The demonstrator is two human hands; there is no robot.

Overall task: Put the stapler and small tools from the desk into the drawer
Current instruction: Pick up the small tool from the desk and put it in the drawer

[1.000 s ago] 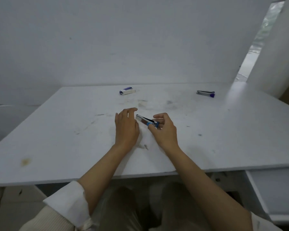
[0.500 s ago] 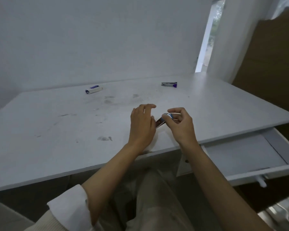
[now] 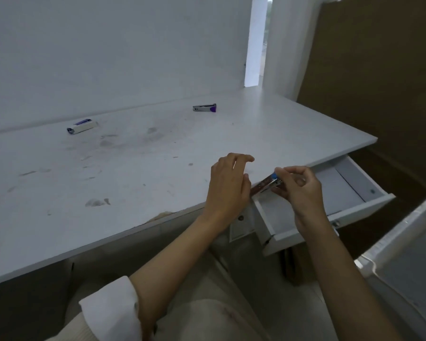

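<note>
Head view: the right hand (image 3: pixel 303 190) pinches a small metal tool with a blue tip (image 3: pixel 268 183) between thumb and fingers, holding it at the front edge of the white desk (image 3: pixel 158 168), above the open white drawer (image 3: pixel 349 190). Beside it, the left hand (image 3: pixel 228 185) hovers loosely open, holding nothing. A white and purple stapler (image 3: pixel 82 126) and a purple-ended metal tool (image 3: pixel 205 108) lie far back, well apart.

A small metal tool with a blue end (image 3: pixel 268 183) was held tilted above the desk's (image 3: pixel 158 168) front edge, beside the open white drawer (image 3: pixel 349 190). A white stapler with a purple top (image 3: pixel 82 126) and a metal, purple-tipped tool (image 3: pixel 205 108) were left lying near the desk's back edge, well apart.
</note>
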